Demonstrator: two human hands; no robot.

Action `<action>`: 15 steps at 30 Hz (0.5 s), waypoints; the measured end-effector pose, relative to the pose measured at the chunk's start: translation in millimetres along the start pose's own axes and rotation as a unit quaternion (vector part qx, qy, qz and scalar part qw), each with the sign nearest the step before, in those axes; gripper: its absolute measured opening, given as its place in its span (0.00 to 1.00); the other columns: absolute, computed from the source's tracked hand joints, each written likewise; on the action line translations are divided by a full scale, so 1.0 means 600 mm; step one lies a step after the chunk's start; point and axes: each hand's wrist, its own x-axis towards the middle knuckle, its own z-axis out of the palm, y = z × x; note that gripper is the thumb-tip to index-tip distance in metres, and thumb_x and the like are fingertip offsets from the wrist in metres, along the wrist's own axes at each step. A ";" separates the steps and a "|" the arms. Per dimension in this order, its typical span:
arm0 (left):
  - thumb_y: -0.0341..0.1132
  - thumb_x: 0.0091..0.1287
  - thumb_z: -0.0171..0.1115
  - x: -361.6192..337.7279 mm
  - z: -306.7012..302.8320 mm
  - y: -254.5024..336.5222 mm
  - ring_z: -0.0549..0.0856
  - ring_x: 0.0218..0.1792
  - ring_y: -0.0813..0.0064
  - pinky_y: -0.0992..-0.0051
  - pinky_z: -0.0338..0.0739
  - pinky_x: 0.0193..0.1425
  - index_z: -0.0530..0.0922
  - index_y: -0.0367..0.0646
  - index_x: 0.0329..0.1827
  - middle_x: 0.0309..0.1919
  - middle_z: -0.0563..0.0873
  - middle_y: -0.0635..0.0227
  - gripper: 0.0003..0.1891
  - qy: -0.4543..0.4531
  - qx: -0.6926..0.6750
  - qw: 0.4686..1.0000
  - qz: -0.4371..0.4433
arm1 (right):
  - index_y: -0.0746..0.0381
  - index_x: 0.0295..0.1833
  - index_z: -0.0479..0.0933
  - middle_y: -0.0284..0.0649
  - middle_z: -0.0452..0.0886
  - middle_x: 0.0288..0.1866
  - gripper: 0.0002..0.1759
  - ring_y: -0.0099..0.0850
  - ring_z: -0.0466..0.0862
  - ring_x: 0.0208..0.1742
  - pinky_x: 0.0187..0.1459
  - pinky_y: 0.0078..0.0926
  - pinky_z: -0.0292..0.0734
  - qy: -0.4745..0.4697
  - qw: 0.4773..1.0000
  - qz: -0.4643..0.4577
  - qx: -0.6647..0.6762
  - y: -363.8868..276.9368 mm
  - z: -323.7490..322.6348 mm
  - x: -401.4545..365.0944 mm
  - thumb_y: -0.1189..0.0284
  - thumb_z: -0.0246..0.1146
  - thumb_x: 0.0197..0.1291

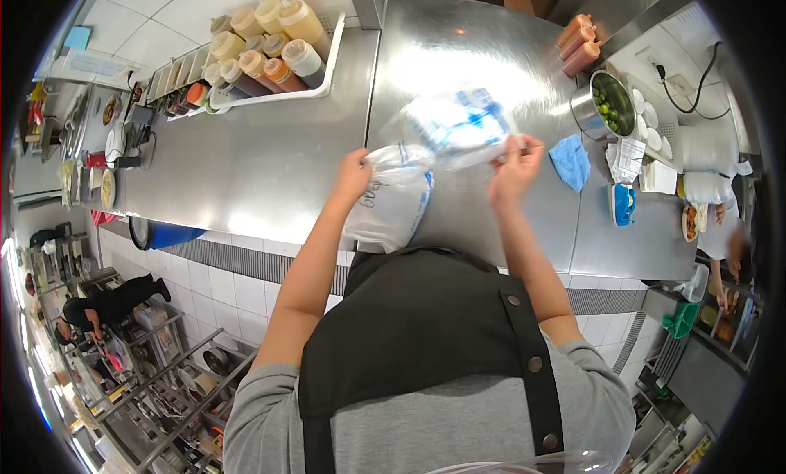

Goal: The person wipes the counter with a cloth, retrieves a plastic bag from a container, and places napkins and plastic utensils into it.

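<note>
My left hand [354, 174] is closed on the top edge of a white plastic bag [386, 208] that has dark handwriting and blue print. The bag hangs at the counter's front edge, close to my apron. My right hand [517, 163] pinches the corner of a clear plastic bag [458, 126] with blue and white print. This clear bag lies over the steel counter [458, 220], and its near left part meets the white bag's top. Glare hides what, if anything, is inside it. To the right of my right hand lies a crumpled blue cloth [570, 162].
A white tray of squeeze bottles [270, 56] stands at the back left. At the right are a steel pot of green limes [610, 106], orange squeeze bottles [579, 44] and a blue-and-white packet [622, 204]. Co-workers are at the far left [106, 310] and far right [720, 237].
</note>
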 end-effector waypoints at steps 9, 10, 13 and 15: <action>0.47 0.59 0.79 -0.084 -0.020 0.089 0.83 0.54 0.60 0.65 0.75 0.63 0.82 0.35 0.51 0.49 0.85 0.57 0.26 -0.039 -0.080 0.989 0.118 | 0.59 0.58 0.73 0.31 0.81 0.38 0.12 0.20 0.82 0.40 0.39 0.19 0.76 -0.173 0.946 -0.056 -0.268 0.012 -0.114 0.190 0.75 0.62 0.73; 0.45 0.59 0.79 -0.089 -0.017 0.084 0.84 0.54 0.61 0.66 0.76 0.63 0.82 0.35 0.52 0.49 0.85 0.58 0.26 -0.029 -0.074 0.989 0.128 | 0.60 0.63 0.73 0.39 0.82 0.47 0.20 0.27 0.83 0.48 0.50 0.25 0.78 -0.191 0.903 0.000 -0.386 0.026 -0.141 0.217 0.74 0.66 0.68; 0.41 0.58 0.80 -0.093 -0.020 0.071 0.86 0.52 0.66 0.70 0.78 0.62 0.83 0.35 0.54 0.48 0.87 0.61 0.26 -0.030 -0.105 0.988 0.106 | 0.61 0.67 0.72 0.47 0.78 0.59 0.27 0.37 0.80 0.60 0.63 0.37 0.75 -0.160 0.779 -0.253 -0.551 0.021 -0.115 0.169 0.73 0.70 0.64; 0.39 0.58 0.80 -0.088 -0.044 0.069 0.87 0.50 0.70 0.72 0.80 0.59 0.83 0.34 0.54 0.47 0.87 0.63 0.25 -0.081 -0.190 0.978 0.018 | 0.59 0.74 0.68 0.50 0.71 0.72 0.40 0.47 0.71 0.74 0.73 0.44 0.67 -0.309 0.810 -0.179 -0.465 -0.015 -0.060 0.099 0.67 0.77 0.57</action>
